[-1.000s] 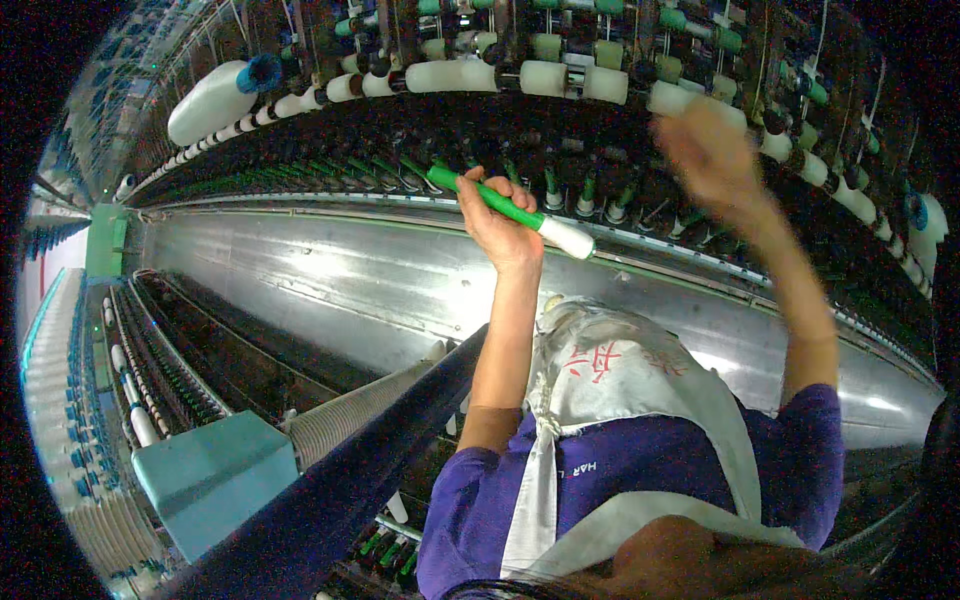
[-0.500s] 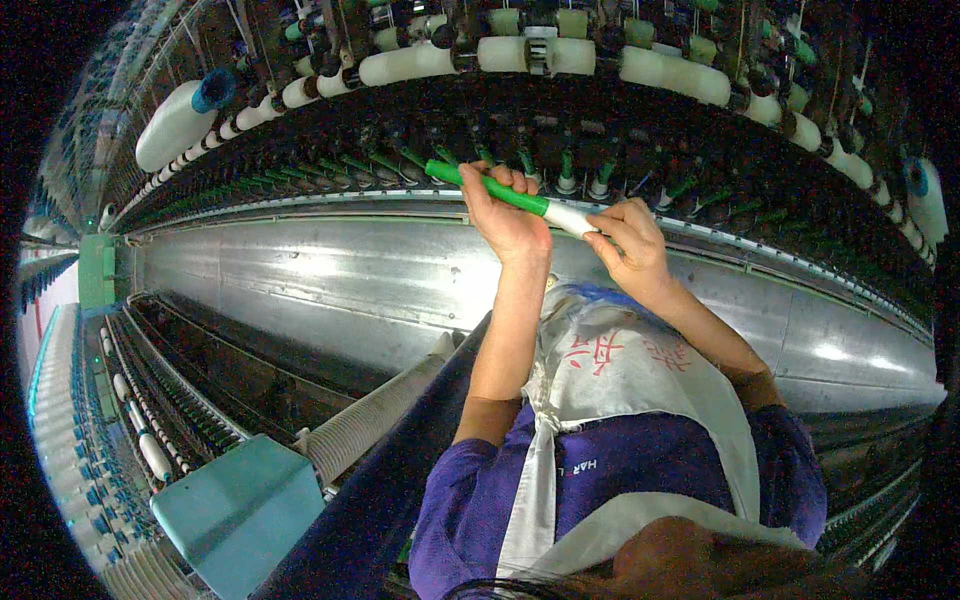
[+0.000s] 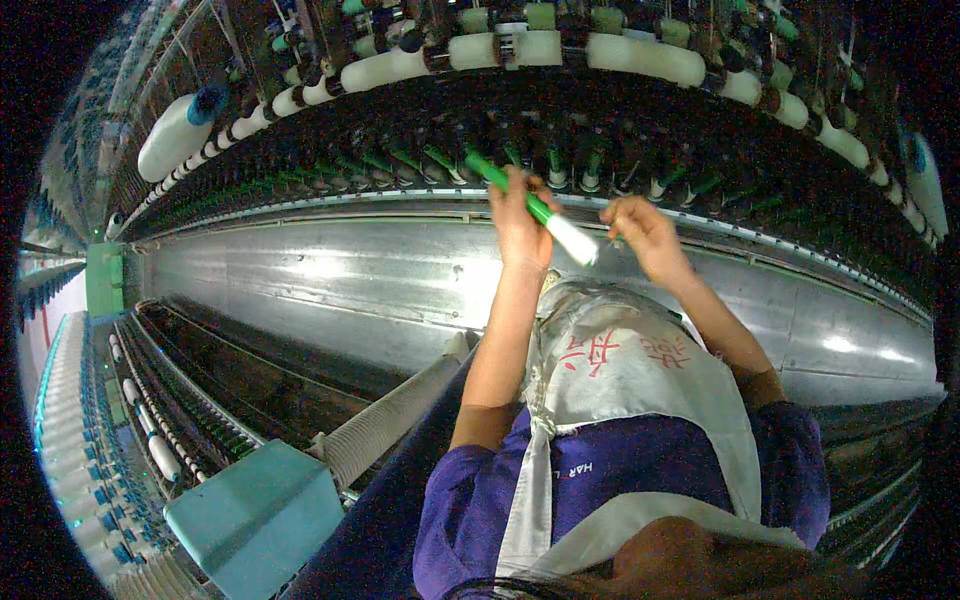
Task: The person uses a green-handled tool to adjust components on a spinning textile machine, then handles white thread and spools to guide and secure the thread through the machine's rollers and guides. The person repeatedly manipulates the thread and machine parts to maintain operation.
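My left hand (image 3: 520,222) is closed around a green spinning bobbin (image 3: 571,238) with white yarn wound on its lower end. The bobbin slants from upper left to lower right, the bare green end past my fingers and the white end toward my body. Just right of the white end, and apart from it, my right hand (image 3: 645,238) has its fingertips drawn together. Whether a thread is between them is too blurred to tell. Beyond both hands stands a row of green bobbins (image 3: 591,165) on the spinning frame.
White rollers (image 3: 645,60) run across the frame above the bobbins. A large white yarn package (image 3: 168,145) hangs at the left. Nearer me are a long metal panel (image 3: 350,270), a ribbed hose (image 3: 375,418) and a light-blue box (image 3: 255,520).
My right hand has let go of the bobbin's white end and moved a little to the right. My left hand has shifted slightly right, and the bobbin now tilts more steeply.
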`<state>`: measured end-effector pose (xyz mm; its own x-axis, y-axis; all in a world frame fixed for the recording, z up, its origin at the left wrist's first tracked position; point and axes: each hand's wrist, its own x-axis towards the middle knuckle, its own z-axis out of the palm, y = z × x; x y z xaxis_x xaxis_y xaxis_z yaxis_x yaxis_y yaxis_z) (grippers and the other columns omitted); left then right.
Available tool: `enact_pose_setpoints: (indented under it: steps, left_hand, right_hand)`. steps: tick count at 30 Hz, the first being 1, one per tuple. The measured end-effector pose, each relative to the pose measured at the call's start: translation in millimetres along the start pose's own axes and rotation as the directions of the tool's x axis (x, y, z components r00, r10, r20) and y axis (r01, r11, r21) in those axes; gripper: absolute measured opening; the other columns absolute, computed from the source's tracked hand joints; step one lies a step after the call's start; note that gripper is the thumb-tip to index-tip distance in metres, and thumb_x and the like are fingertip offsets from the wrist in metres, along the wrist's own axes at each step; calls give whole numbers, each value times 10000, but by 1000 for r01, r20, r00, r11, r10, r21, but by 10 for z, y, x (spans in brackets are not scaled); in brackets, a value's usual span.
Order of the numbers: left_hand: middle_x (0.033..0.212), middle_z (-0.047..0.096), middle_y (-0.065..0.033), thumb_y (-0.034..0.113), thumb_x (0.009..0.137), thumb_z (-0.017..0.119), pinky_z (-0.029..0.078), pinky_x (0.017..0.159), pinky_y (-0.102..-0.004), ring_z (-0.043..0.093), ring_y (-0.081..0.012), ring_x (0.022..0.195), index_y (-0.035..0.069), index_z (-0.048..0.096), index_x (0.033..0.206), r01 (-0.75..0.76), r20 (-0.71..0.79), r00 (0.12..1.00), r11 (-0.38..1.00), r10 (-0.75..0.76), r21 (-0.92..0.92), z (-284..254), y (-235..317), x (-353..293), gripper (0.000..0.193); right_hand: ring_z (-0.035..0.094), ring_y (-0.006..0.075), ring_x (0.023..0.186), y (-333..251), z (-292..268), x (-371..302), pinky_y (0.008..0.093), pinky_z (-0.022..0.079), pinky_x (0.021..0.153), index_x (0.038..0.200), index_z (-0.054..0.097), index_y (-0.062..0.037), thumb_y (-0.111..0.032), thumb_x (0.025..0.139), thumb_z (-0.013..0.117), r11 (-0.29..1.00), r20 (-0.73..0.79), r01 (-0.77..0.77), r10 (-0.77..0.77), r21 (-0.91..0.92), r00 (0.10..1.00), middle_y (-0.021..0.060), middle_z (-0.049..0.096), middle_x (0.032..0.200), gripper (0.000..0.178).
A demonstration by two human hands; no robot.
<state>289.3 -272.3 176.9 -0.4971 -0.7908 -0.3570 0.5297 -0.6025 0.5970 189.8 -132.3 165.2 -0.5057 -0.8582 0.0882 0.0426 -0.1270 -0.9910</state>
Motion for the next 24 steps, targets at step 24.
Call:
enact_pose_setpoints:
  steps: [24]
  left_hand:
    - [831, 581, -160, 339, 874, 550, 455, 610, -418, 581, -332, 708, 52, 480, 1040, -318, 395, 919, -559, 18, 765, -3077, 1309, 695, 338]
  right_hand:
    - [593, 309, 780, 1414, -1156, -858, 432, 471, 659, 839, 637, -90, -244, 844, 547, 447, 69, 45, 37, -893, 997, 114, 624, 773, 178]
